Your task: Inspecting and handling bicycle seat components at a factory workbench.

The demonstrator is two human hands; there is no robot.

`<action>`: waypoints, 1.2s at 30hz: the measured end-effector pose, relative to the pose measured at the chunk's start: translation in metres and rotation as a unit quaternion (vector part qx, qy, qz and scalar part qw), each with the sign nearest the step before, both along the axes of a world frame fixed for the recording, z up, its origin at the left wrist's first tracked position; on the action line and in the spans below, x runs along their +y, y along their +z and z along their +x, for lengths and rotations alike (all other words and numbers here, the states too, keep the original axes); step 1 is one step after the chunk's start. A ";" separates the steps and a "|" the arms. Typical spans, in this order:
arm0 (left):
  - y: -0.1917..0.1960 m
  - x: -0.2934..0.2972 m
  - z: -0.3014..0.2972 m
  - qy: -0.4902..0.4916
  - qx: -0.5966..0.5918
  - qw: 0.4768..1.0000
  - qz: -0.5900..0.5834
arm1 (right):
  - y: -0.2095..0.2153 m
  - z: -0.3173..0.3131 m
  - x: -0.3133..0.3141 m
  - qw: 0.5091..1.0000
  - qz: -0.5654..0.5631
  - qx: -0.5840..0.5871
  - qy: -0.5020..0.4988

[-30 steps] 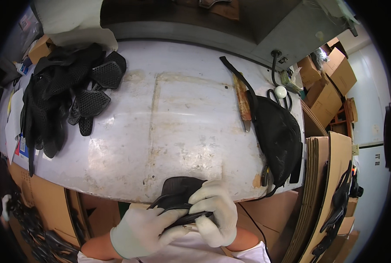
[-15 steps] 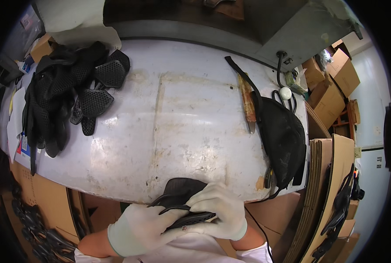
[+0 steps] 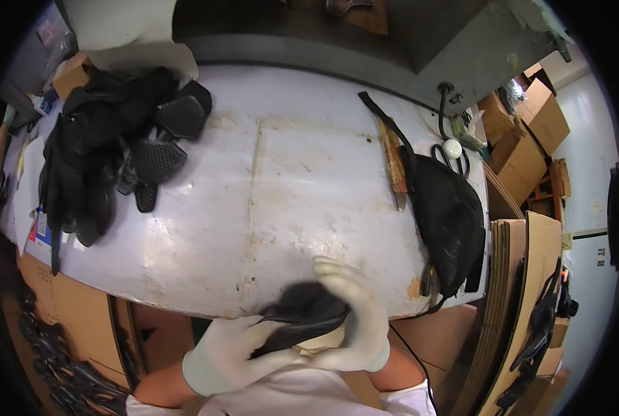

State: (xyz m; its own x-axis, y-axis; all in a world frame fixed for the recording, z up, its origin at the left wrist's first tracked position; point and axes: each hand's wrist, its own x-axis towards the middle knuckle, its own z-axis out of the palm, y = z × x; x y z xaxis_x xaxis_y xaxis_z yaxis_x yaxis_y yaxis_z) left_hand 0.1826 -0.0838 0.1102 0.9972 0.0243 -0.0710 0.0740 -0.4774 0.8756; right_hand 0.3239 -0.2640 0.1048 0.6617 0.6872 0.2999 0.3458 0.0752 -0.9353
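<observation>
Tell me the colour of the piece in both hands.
Black piece, held by left hand and right hand; head view.

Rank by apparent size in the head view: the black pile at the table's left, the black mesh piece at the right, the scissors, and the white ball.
1. Black pile
2. Black mesh piece, smaller than the pile, though fisheye bending near the rim makes the margin unsure
3. Scissors
4. White ball

Both white-gloved hands grip a dark curved fabric piece at the near edge of the worn white desk: left hand underneath, right hand fingers curled over its top.
</observation>
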 end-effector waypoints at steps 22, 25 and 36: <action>0.018 0.024 0.003 -0.009 -0.069 0.977 -0.202 | -0.008 0.009 -0.001 0.973 0.101 -0.055 0.199; 0.013 0.023 0.004 -0.034 -0.100 0.980 -0.171 | -0.009 0.003 -0.001 0.973 0.137 0.010 0.187; -0.004 0.032 0.003 -0.092 -0.167 0.973 -0.130 | -0.005 0.003 0.001 0.967 0.134 0.147 0.157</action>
State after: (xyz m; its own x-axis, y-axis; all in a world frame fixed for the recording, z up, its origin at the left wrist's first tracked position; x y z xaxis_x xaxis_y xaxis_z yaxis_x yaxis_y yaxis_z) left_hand 0.1853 -0.0518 0.1061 0.9517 -0.1319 0.2774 -0.3007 -0.2158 0.9290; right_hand 0.3267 -0.2627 0.1001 0.5171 0.7919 0.3248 -0.0120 0.3861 -0.9224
